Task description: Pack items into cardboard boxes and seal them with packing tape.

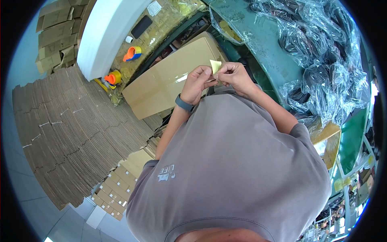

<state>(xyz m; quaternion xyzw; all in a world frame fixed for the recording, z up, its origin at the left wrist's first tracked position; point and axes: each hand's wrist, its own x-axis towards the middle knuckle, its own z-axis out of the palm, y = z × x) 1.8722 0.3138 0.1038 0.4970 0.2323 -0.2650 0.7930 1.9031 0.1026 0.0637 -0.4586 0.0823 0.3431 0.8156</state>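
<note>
My left hand (199,82), with a dark watch (184,103) on its wrist, and my right hand (236,76) are raised together in front of my grey shirt. Both pinch a small pale yellow piece of paper (215,65) between their fingertips; one corner of it sticks up above the fingers. A closed brown cardboard box (165,84) lies just beyond and below the hands.
Flattened cardboard sheets (72,129) are stacked at the left, with smaller folded cartons (117,189) below. Two orange tape dispensers (132,53) (113,77) and a black phone (142,26) lie near a white column (105,32). Clear plastic bags (318,60) cover the green table (258,36).
</note>
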